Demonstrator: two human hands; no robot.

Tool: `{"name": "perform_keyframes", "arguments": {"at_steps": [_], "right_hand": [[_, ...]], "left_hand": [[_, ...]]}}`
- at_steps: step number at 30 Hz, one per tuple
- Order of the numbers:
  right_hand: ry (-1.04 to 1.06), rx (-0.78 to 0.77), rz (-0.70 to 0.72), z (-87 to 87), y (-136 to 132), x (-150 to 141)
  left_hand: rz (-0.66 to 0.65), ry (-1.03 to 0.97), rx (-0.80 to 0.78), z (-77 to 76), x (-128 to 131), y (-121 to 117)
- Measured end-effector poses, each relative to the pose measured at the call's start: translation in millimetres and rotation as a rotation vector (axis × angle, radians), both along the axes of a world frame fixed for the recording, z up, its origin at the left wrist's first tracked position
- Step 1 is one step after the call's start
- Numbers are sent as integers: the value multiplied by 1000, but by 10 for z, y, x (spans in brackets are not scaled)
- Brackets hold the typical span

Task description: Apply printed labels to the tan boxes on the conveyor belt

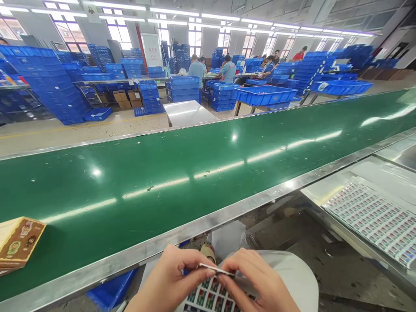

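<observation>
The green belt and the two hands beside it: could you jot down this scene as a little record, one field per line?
Setting: factory hall, people at tables beyond the belt
Left hand: left hand pinches a thin flat piece
Right hand: right hand pinches the same piece's other end
Below hands: printed sheet, partly hidden
Belt: green belt, reflecting ceiling lights
On belt: brown and yellow box, far left
Right side: sheet of small printed pictures
Across belt: shallow blue crate
Belt running: cannot tell

One thin piece [208, 267] between two hands [177, 277]. Beneath them, one printed sheet [209, 300]; rightward, at least another; leftward, one box [22, 247].
</observation>
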State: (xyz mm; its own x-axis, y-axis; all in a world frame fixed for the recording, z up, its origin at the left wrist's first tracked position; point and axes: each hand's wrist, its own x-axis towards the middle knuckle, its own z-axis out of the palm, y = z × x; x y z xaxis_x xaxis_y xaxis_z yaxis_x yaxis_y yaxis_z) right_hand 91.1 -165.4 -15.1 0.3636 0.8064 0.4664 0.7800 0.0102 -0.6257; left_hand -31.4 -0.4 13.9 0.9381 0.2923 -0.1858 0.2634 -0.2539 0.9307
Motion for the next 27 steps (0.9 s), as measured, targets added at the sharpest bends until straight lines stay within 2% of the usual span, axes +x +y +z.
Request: {"name": "perform_keyframes", "arguments": {"at_steps": [10,17,22,27], "right_hand": [[-18,-10,-2,-10,-33,-76],[-5,73,-19,-63,1,-139],[59,-19,31,37,-18,-138],[112,-55,-46,102,-95,-124]], "left_hand": [[-16,8,37,12,-37,-13],[-53,91,-99,111,-72,-26],[-61,38,-93,83,-106,-19],[-18,25,-20,15,-179,40]]}}
